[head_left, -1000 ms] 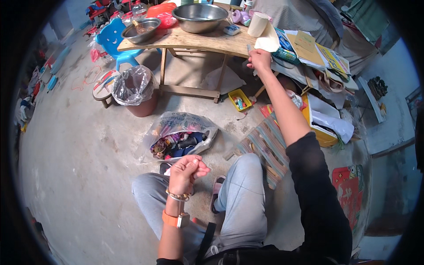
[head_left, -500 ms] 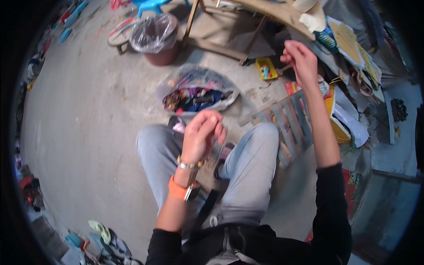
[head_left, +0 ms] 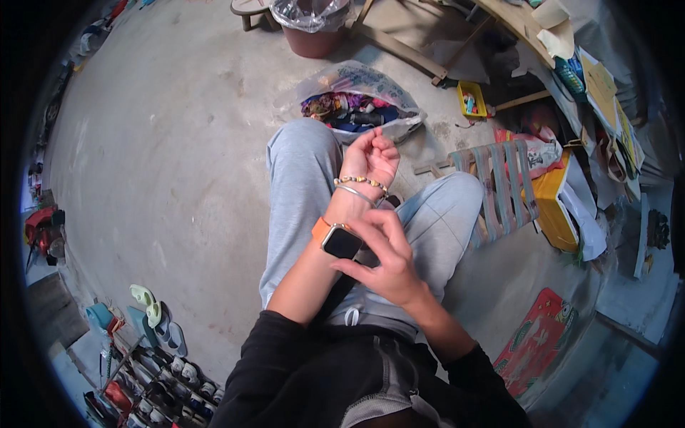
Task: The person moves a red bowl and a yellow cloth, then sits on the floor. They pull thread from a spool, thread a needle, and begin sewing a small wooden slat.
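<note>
My left hand (head_left: 372,155) is turned palm up with its fingers curled in, and nothing shows in it. It hangs just in front of an open plastic bag (head_left: 357,80) of colourful cloth items on the floor. On that wrist are a beaded bracelet (head_left: 361,180), a silver bangle (head_left: 355,193) and a smartwatch (head_left: 341,242) with an orange band and dark screen. My right hand (head_left: 389,260) reaches across to the watch, thumb and fingers apart at its edge. Whether the fingertips touch the watch I cannot tell.
A low chair with woven straps (head_left: 492,185) stands by my right knee. Beyond are a lined brown bin (head_left: 314,41), a small yellow tray (head_left: 471,100) and a wooden-legged table (head_left: 524,28). A shoe rack (head_left: 153,385) is at lower left, a red mat (head_left: 535,342) at lower right.
My right hand has come down from the far right to the watch on my left wrist. My left hand has moved slightly forward and right in view. The view has shifted, lowering the near scene less.
</note>
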The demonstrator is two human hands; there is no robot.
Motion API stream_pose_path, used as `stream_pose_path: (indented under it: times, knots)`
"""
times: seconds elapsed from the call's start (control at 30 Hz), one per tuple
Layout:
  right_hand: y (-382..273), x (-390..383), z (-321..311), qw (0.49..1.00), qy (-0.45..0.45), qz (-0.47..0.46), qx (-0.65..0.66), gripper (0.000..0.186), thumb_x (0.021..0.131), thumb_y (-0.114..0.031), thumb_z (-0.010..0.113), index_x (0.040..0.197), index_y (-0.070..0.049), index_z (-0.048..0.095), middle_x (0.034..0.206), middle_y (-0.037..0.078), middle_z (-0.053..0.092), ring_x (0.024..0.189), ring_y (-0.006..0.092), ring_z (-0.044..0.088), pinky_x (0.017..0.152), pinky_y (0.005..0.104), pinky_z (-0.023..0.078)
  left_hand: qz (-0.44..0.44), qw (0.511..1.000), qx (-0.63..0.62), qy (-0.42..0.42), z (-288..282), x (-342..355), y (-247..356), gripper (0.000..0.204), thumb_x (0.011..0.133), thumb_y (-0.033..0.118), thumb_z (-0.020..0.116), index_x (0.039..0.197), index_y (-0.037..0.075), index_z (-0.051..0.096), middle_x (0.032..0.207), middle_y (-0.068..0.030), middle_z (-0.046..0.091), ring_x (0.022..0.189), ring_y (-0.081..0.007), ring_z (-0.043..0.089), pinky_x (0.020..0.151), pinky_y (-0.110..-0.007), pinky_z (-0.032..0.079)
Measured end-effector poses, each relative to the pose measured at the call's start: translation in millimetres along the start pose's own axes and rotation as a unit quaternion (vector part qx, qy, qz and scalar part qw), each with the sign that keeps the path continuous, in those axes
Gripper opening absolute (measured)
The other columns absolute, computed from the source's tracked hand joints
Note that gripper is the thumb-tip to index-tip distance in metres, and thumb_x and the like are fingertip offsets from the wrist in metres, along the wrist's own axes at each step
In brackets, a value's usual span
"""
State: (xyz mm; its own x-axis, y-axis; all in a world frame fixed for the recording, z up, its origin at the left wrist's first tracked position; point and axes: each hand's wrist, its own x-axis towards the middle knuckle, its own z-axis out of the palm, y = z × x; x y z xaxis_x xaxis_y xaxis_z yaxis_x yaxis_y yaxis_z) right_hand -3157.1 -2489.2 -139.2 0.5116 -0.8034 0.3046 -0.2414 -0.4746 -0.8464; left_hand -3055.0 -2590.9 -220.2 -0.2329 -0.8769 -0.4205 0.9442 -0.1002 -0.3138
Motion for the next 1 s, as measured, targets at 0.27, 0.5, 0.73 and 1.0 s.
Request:
stream_pose_path:
  times: [0.27,0.5,0.73,1.0]
  knots:
    - [-14,1,-18,0.999,-0.007,0.011,0.040,0.045,0.065,-0.016,0.074,0.101,0.005,0.055,0.093,0.010,0.050,0.084,0.0179,0.051,0.071,0.0270,0.043,0.008,0.997,0.078,-0.020,-8,-13,1,0.009,0.085,0.012,0.048,0.086,0.004,0.050,0.057,0.0022,0.035,0.052,-0.0096,0.036,0.048,-0.023,0.032]
    - [23,16,-85,0.965,0.202,0.114,0.119,0.021,0.075,-0.003,0.064,0.094,0.004,0.059,0.087,0.005,0.053,0.073,0.0088,0.050,0.065,0.0192,0.042,0.017,0.937,0.338,-0.088,41,-69,-20,0.014,0.089,0.017,0.044,0.095,0.005,0.050,0.056,0.0031,0.032,0.048,-0.0081,0.035,0.042,-0.020,0.031]
    - [8,11,-66,0.940,0.146,0.185,0.248,0.013,0.080,-0.004,0.059,0.088,0.006,0.061,0.085,0.005,0.053,0.071,0.0086,0.049,0.063,0.0186,0.040,0.052,0.855,0.488,-0.169,49,-107,-23,0.038,0.087,0.013,0.049,0.123,0.005,0.040,0.055,0.0029,0.035,0.046,-0.0070,0.035,0.041,-0.020,0.031]
    - [-7,19,-45,0.919,0.130,0.198,0.315,0.013,0.077,0.003,0.060,0.089,0.007,0.060,0.087,0.007,0.055,0.078,0.0096,0.053,0.070,0.0211,0.043,0.057,0.814,0.554,-0.162,37,-107,-24,0.044,0.083,0.004,0.052,0.123,0.000,0.034,0.054,0.0002,0.043,0.043,-0.0067,0.039,0.040,-0.020,0.033]
